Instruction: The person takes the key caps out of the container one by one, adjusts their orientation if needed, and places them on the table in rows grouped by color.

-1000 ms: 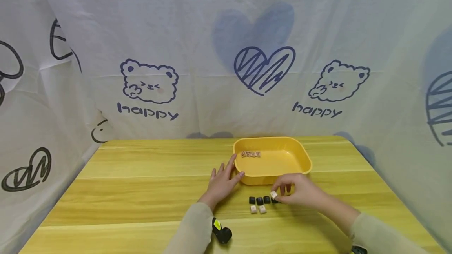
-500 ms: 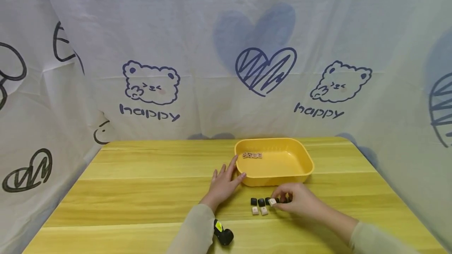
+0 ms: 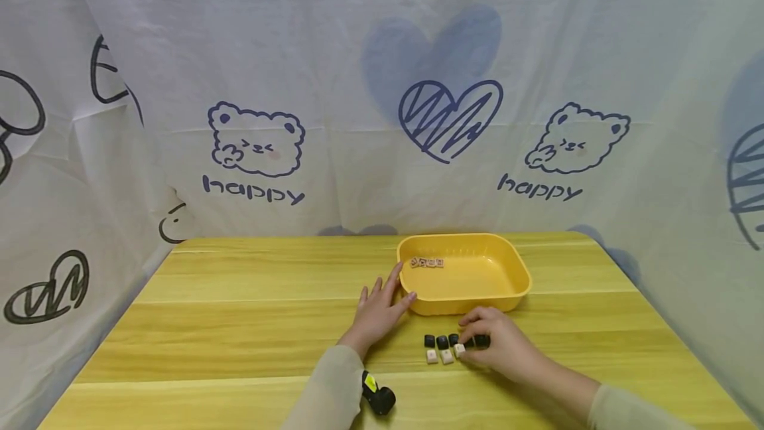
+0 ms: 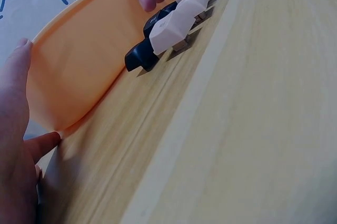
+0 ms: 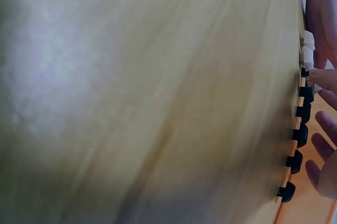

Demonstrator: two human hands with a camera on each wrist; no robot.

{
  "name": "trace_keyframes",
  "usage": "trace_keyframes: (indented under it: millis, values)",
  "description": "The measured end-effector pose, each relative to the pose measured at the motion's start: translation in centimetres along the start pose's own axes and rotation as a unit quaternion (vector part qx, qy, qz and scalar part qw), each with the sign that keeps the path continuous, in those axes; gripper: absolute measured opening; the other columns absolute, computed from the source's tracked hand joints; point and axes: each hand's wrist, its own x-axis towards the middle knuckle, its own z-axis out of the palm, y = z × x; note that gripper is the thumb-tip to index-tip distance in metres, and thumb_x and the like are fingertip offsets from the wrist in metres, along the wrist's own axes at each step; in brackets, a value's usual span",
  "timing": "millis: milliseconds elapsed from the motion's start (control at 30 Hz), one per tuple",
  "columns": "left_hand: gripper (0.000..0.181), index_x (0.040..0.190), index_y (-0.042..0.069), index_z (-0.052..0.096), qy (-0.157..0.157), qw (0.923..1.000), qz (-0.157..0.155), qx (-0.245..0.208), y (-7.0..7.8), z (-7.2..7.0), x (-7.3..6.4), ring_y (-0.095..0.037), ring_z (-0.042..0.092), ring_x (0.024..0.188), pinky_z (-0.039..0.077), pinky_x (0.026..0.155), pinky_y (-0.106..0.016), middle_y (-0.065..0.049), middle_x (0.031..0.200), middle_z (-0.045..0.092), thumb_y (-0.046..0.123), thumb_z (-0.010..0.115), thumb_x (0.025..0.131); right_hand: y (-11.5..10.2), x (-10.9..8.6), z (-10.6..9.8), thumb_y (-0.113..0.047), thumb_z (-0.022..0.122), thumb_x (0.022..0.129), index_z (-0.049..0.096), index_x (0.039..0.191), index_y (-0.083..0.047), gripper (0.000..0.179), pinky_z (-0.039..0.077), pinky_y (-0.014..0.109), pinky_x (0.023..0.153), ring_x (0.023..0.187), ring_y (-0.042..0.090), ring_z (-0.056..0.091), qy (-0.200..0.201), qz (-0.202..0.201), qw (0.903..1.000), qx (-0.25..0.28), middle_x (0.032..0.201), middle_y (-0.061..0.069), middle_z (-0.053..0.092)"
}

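My right hand (image 3: pixel 501 345) pinches a white keycap (image 3: pixel 459 350) at the right end of a short row of white keycaps (image 3: pixel 432 356). Just behind it runs a row of black keycaps (image 3: pixel 442 342), partly hidden by the right fingers. In the right wrist view this black row (image 5: pixel 300 135) stretches on past the fingers. My left hand (image 3: pixel 375 316) rests at the left side of a yellow plastic basin (image 3: pixel 471 305), its fingers spread. The left wrist view shows that thumb and a fingertip against the basin wall (image 4: pixel 79 76).
Several small light keycaps (image 3: pixel 426 263) lie in a line inside the basin, at its left. All stands on a wood-grain table (image 3: pixel 239 324). A patterned cloth (image 3: pixel 352 171) hangs behind the table. A black wrist device (image 3: pixel 379 398) sits at the left sleeve.
My right hand has brought the white keycap down from over the black row to the end of the white row. The left hand stays at the basin.
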Motion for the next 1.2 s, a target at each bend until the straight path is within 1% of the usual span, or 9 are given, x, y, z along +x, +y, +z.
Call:
trace_keyframes:
  millis: [100, 367, 700, 767, 900, 1000, 1067, 1100, 1200]
  values:
    - [0.074, 0.158, 0.032, 0.013, 0.001, 1.0000, 0.000, -0.001, 0.0, 0.0, 0.0, -0.040, 0.018, 0.144, -0.002, 0.115, -0.055, -0.001, 0.153, 0.038, 0.062, 0.042, 0.097, 0.0, -0.1, 0.2, -0.023, 0.087, 0.074, 0.075, 0.084, -0.026, 0.016, 0.049, 0.041, 0.088, 0.102, 0.020, 0.056, 0.000, 0.001, 1.0000, -0.007, 0.109, -0.003, 0.063]
    - [0.075, 0.158, 0.031, 0.013, -0.002, 1.0000, -0.002, -0.004, 0.1, 0.0, 0.0, -0.040, 0.018, 0.144, -0.002, 0.115, -0.055, -0.001, 0.153, 0.037, 0.062, 0.042, 0.097, -0.3, -0.3, 0.4, -0.028, 0.087, 0.073, 0.073, 0.082, -0.029, 0.016, 0.041, 0.051, 0.091, 0.105, 0.021, 0.054, -0.013, 0.025, 0.9993, -0.023, 0.110, -0.005, 0.063]
    - [0.074, 0.158, 0.031, 0.012, -0.003, 1.0000, -0.003, -0.008, 0.1, 0.0, 0.0, -0.040, 0.017, 0.144, -0.002, 0.115, -0.055, -0.001, 0.153, 0.038, 0.060, 0.043, 0.098, -0.3, -0.3, 0.3, -0.028, 0.088, 0.072, 0.071, 0.082, -0.029, 0.019, 0.040, 0.050, 0.091, 0.104, 0.019, 0.054, -0.005, 0.023, 0.9985, -0.049, 0.109, -0.007, 0.062]
    - [0.073, 0.158, 0.031, 0.013, -0.002, 1.0000, -0.002, -0.008, 0.1, 0.0, 0.0, -0.040, 0.017, 0.144, -0.002, 0.115, -0.055, -0.001, 0.153, 0.038, 0.059, 0.044, 0.098, -0.2, -0.3, 0.4, -0.027, 0.088, 0.071, 0.071, 0.082, -0.029, 0.020, 0.041, 0.050, 0.090, 0.103, 0.018, 0.054, 0.001, 0.016, 0.9986, -0.051, 0.108, -0.008, 0.063]
    - [0.073, 0.158, 0.031, 0.013, -0.002, 1.0000, -0.001, -0.004, 0.0, 0.0, 0.1, -0.040, 0.017, 0.144, -0.002, 0.115, -0.055, -0.001, 0.153, 0.038, 0.059, 0.044, 0.098, -0.3, -0.2, 0.1, -0.024, 0.088, 0.071, 0.073, 0.085, -0.026, 0.020, 0.046, 0.045, 0.089, 0.102, 0.017, 0.055, 0.007, 0.011, 0.9993, -0.034, 0.108, -0.005, 0.063]
    - [0.074, 0.158, 0.031, 0.012, -0.002, 1.0000, -0.001, -0.002, 0.0, 0.0, 0.1, -0.040, 0.017, 0.144, -0.002, 0.115, -0.055, -0.001, 0.153, 0.038, 0.060, 0.043, 0.098, -0.7, 0.2, -0.5, -0.023, 0.087, 0.073, 0.074, 0.088, -0.023, 0.020, 0.049, 0.043, 0.089, 0.103, 0.018, 0.055, 0.002, 0.028, 0.9996, -0.005, 0.110, -0.002, 0.063]
    - [0.074, 0.158, 0.031, 0.012, -0.003, 1.0000, -0.001, -0.002, 0.0, 0.0, 0.1, -0.039, 0.017, 0.145, -0.002, 0.115, -0.054, -0.001, 0.153, 0.038, 0.059, 0.043, 0.098, -1.0, 0.4, -1.0, -0.022, 0.086, 0.075, 0.074, 0.091, -0.021, 0.020, 0.049, 0.044, 0.089, 0.104, 0.020, 0.056, -0.004, 0.031, 0.9994, 0.012, 0.111, 0.000, 0.063]
    - [0.074, 0.158, 0.031, 0.012, -0.003, 1.0000, -0.001, -0.002, -0.1, 0.0, 0.1, -0.039, 0.017, 0.145, -0.003, 0.115, -0.054, -0.001, 0.153, 0.038, 0.059, 0.043, 0.098, -1.1, 0.5, -1.2, -0.022, 0.085, 0.075, 0.074, 0.092, -0.020, 0.020, 0.049, 0.045, 0.090, 0.105, 0.021, 0.056, -0.007, 0.028, 0.9994, 0.016, 0.111, 0.000, 0.063]
    - [0.073, 0.158, 0.031, 0.011, -0.004, 1.0000, -0.003, 0.000, 0.0, -0.1, 0.0, -0.038, 0.017, 0.145, -0.003, 0.116, -0.053, -0.001, 0.152, 0.038, 0.059, 0.043, 0.098, -1.3, 1.0, -1.8, -0.020, 0.084, 0.076, 0.074, 0.097, -0.017, 0.023, 0.049, 0.048, 0.091, 0.106, 0.022, 0.056, -0.015, 0.003, 0.9996, 0.025, 0.112, 0.002, 0.063]
